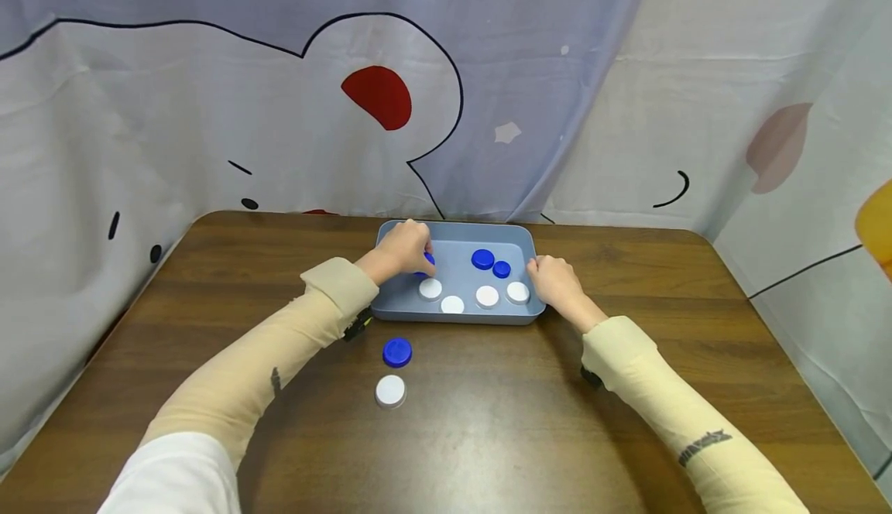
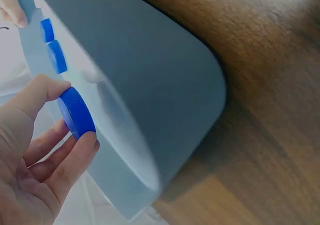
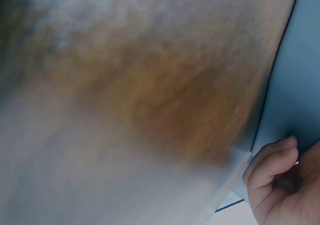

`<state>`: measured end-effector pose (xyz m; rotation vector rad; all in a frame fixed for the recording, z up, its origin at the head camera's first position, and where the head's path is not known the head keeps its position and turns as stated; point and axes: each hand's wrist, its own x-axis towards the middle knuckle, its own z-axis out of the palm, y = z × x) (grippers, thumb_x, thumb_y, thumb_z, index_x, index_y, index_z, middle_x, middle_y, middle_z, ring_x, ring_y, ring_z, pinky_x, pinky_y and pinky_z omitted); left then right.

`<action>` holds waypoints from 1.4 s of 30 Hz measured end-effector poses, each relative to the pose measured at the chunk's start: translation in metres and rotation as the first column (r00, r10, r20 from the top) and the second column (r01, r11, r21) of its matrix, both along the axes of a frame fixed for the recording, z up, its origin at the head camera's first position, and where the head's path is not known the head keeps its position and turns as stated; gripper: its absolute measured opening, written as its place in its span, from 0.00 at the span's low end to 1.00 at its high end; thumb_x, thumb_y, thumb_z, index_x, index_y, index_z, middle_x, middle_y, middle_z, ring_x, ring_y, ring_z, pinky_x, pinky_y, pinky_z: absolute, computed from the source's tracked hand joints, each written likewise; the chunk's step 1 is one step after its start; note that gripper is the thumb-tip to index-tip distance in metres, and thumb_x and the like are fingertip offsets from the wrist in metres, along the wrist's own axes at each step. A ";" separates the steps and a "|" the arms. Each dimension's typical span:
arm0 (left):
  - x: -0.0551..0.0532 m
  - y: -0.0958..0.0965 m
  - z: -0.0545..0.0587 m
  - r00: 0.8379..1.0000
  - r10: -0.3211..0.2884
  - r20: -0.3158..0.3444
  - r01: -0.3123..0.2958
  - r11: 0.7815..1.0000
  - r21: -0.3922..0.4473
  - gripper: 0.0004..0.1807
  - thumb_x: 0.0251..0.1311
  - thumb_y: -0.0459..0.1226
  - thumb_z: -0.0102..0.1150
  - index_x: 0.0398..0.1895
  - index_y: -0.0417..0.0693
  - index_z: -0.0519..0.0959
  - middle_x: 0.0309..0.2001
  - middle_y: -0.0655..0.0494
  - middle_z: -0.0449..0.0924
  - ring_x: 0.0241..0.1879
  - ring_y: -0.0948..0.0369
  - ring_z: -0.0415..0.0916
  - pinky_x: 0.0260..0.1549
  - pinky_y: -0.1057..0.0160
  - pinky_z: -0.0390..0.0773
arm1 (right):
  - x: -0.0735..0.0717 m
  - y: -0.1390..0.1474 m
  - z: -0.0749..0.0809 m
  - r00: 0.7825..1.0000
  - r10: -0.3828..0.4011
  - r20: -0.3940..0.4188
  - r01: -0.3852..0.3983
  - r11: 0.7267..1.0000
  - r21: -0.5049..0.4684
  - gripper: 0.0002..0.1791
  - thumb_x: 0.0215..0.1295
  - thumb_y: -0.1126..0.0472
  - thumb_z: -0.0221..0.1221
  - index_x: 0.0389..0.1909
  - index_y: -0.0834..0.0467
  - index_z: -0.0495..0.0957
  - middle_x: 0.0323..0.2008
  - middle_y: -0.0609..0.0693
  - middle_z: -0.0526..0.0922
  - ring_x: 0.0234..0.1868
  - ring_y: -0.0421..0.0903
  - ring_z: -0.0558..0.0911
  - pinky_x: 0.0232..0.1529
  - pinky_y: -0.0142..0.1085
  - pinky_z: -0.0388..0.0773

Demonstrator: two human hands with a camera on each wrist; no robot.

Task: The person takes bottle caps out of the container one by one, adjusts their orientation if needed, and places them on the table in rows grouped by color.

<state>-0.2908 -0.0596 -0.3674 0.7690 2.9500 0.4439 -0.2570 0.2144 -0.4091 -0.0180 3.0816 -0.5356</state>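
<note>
My left hand (image 1: 403, 246) pinches a blue bottle cap (image 2: 77, 114) by its ridged edge, between thumb and fingers, over the left part of a grey-blue tray (image 1: 456, 317). At the tray's right side, my right hand (image 1: 557, 283) holds the rim with curled fingers. Inside the tray lie a larger blue cap (image 1: 483, 259) and a smaller blue cap (image 1: 502, 269) side by side. Several white caps, one of them a white cap (image 1: 487, 296), lie along its near side. In the right wrist view the curled fingers (image 3: 270, 172) show against the tray's outer wall.
On the brown wooden table (image 1: 488, 421), in front of the tray, lie another blue cap (image 1: 397, 352) and a white cap (image 1: 390, 392). A printed curtain (image 1: 279, 127) hangs behind the table's far edge and along the right side.
</note>
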 end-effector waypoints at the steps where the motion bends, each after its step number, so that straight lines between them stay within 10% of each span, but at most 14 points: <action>1: 0.001 0.000 0.002 1.000 -0.003 -0.004 0.003 1.000 0.005 0.09 0.43 0.39 0.70 0.22 0.43 0.82 0.20 0.59 0.75 0.20 0.66 0.64 0.21 0.71 0.64 | 0.000 0.000 0.000 1.000 0.006 -0.005 -0.006 1.000 0.002 0.22 0.73 0.53 0.40 0.24 0.61 0.73 0.39 0.67 0.82 0.44 0.67 0.80 0.40 0.55 0.75; 16: 0.011 0.004 0.014 1.000 -0.023 -0.018 0.023 1.000 -0.013 0.15 0.44 0.41 0.71 0.34 0.41 0.86 0.36 0.51 0.86 0.32 0.59 0.80 0.36 0.62 0.80 | 0.001 -0.001 0.001 1.000 0.019 -0.018 -0.019 1.000 -0.002 0.22 0.73 0.54 0.39 0.23 0.61 0.72 0.38 0.66 0.82 0.43 0.66 0.81 0.40 0.55 0.75; 42: 0.059 0.008 0.027 0.991 -0.131 -0.020 0.131 0.991 -0.013 0.12 0.39 0.40 0.73 0.27 0.44 0.85 0.28 0.55 0.85 0.26 0.63 0.74 0.25 0.67 0.77 | 0.001 0.000 0.000 1.000 0.011 -0.012 -0.011 1.000 -0.004 0.22 0.73 0.53 0.39 0.24 0.61 0.73 0.40 0.67 0.82 0.43 0.66 0.81 0.41 0.55 0.75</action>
